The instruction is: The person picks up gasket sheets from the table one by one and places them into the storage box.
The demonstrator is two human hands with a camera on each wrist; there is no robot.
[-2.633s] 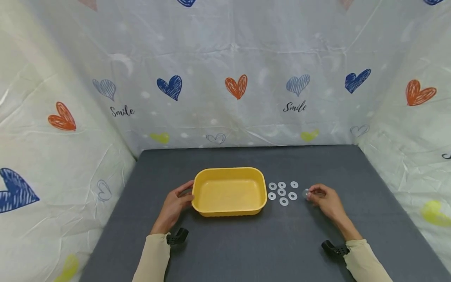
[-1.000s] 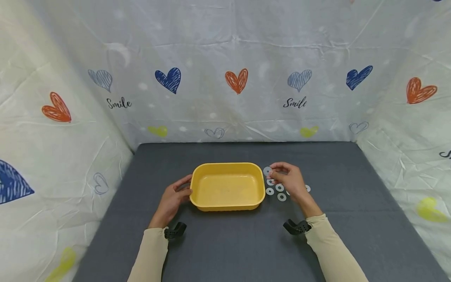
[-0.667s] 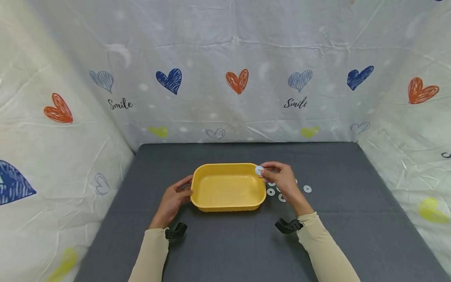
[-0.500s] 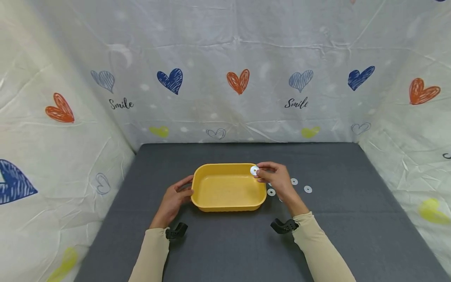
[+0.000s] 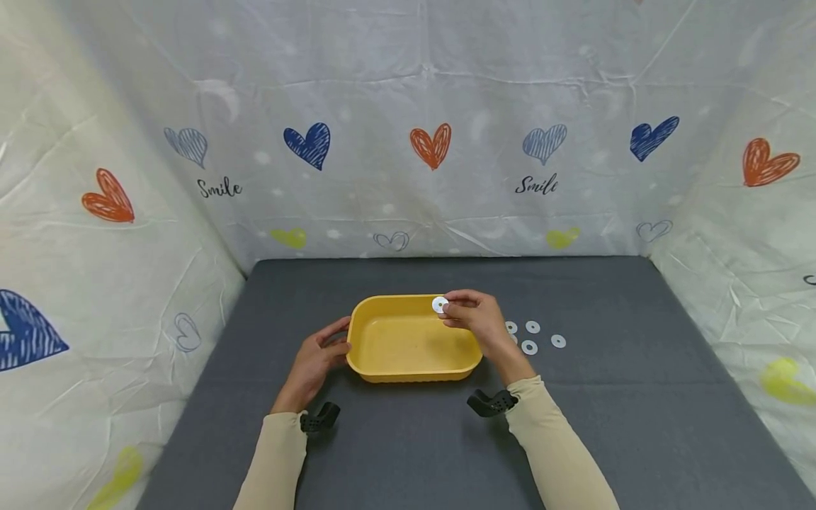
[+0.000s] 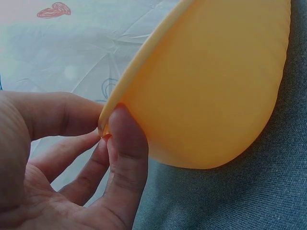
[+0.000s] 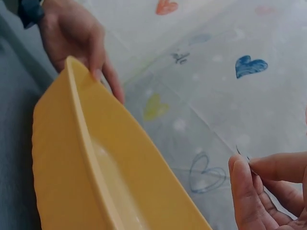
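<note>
The white ring [image 5: 436, 304], pinched by thumb and fingers of the right hand [image 5: 477, 317], has just passed from the right side to above the yellow tray [image 5: 408, 354], whose left end the left hand [image 5: 312, 368] grips, so the carrying seems nearly finished.

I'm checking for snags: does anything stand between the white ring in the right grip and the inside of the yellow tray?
Nothing visible does. The white ring, pinched in the right grip, appears above the far side of the open yellow tray. The left grip holds its left end, clear of the ring.
</note>
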